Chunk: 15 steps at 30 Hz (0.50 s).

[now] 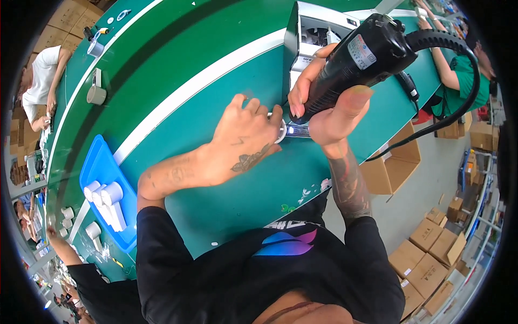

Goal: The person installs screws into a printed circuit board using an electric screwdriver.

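Note:
My right hand (337, 119) is wrapped round a thick black corded electric screwdriver (345, 62), whose cable loops off to the right. A small bright light shows at the working end, beside a short clear or shiny piece. My left hand (243, 129) lies low over the green bench, its fingers curled round a small white part (283, 131) with a rounded rim. The tool's end meets or nearly meets that part; the exact contact is hidden by my fingers.
A blue tray (131, 229) with several white scoop-shaped pieces stands to the left. Beyond my hands is an open box-like unit (324, 16). Another black tool (408, 86) lies right. An open carton (394, 167) is beside the bench. Co-workers sit left and right.

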Available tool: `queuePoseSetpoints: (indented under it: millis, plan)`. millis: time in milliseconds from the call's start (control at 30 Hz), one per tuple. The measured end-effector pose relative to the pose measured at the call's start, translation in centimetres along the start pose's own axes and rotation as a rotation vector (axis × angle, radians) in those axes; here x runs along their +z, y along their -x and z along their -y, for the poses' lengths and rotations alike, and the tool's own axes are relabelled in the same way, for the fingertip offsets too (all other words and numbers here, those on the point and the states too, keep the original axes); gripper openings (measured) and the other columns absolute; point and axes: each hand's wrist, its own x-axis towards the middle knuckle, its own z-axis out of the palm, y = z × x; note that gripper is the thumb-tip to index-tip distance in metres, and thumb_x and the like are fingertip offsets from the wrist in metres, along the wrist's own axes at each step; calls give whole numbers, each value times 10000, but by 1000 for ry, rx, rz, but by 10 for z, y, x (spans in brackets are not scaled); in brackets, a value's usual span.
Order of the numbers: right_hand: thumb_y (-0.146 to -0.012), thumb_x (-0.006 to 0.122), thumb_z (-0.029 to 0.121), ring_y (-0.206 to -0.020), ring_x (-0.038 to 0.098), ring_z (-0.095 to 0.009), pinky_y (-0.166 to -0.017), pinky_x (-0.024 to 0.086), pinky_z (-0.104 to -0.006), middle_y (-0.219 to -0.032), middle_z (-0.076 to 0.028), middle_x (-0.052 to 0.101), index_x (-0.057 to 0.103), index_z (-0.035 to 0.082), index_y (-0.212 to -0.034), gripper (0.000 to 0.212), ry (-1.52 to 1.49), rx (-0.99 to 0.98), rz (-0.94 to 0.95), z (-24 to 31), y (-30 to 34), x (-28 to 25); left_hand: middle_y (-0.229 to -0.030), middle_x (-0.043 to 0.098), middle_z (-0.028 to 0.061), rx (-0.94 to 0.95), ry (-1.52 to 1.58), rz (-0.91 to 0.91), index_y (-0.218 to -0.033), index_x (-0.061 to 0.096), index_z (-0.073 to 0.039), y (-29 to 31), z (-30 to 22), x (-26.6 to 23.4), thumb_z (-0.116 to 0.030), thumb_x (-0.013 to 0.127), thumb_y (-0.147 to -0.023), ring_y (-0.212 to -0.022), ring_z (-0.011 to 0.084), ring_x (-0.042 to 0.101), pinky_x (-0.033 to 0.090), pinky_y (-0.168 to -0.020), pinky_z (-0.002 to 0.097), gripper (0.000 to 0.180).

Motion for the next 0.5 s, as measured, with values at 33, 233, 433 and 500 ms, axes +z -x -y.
queuePoseSetpoints:
  millis: [33,233,433,500]
  plan:
    - [-856,425,809,-442,478,-154,-427,417,-280,-621,-91,496,377,-66,-1192,938,3,-1,-2,-1,2,-1,-792,662,74,3,1,-1,-1092,625,-2,-1,1,0,-434,759,-785,-845,222,647,442,-835,366,547]
    - [-814,434,850,-464,491,-152,-443,422,-279,-628,-81,504,391,-63,-1169,980,38,5,66,0,16,1,-790,659,85,22,18,105,-1081,620,-26,-1,-2,-4,-424,751,-798,-855,240,642,440,-841,381,505]
    - [-773,340,920,-463,495,-173,-458,450,-331,-649,-84,510,431,58,-1229,980,-248,20,-26,13,9,-24,-848,662,122,32,40,-27,-1233,606,-42,2,-2,4,-368,725,-841,-916,268,622,438,-849,408,523]
    - [-787,317,913,-476,499,-169,-479,460,-344,-661,-77,505,411,45,-1278,1002,-288,-71,-30,35,-7,-34,-858,664,124,32,64,-11,-1278,589,-27,2,-5,0,-358,724,-844,-914,272,624,438,-848,408,563]
